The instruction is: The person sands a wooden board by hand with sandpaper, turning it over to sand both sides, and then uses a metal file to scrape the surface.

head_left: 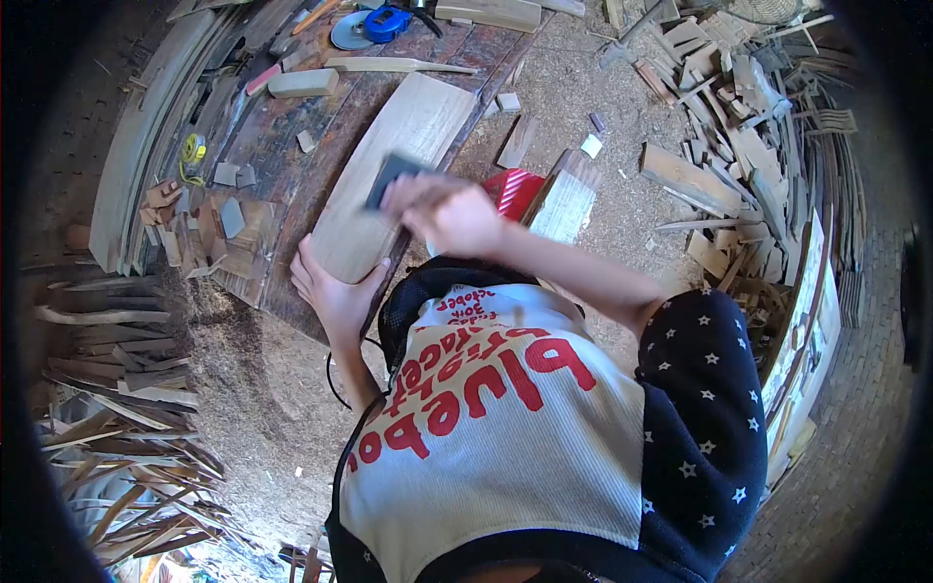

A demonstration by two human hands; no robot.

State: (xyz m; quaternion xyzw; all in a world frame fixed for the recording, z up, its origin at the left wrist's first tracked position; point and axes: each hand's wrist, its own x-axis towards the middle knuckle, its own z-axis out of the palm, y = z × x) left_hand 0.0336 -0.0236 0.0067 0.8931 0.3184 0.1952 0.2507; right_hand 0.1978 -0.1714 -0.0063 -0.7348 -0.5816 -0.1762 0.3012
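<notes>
A long, pale wooden board lies flat at a slant along the workbench's right side. My left hand grips its near end, with the thumb on one edge and the fingers on the other. Over the middle of the board, my right hand is closed on a dark grey piece of sandpaper, pressed flat to the wood. Motion blurs this hand and the sandpaper, so whether a block backs the sheet cannot be made out.
On the dark workbench lie a blue tape measure, a yellow tape measure, a wood block and several offcuts. Scrap wood is heaped at right. Thin strips pile up at lower left, and sawdust covers the floor.
</notes>
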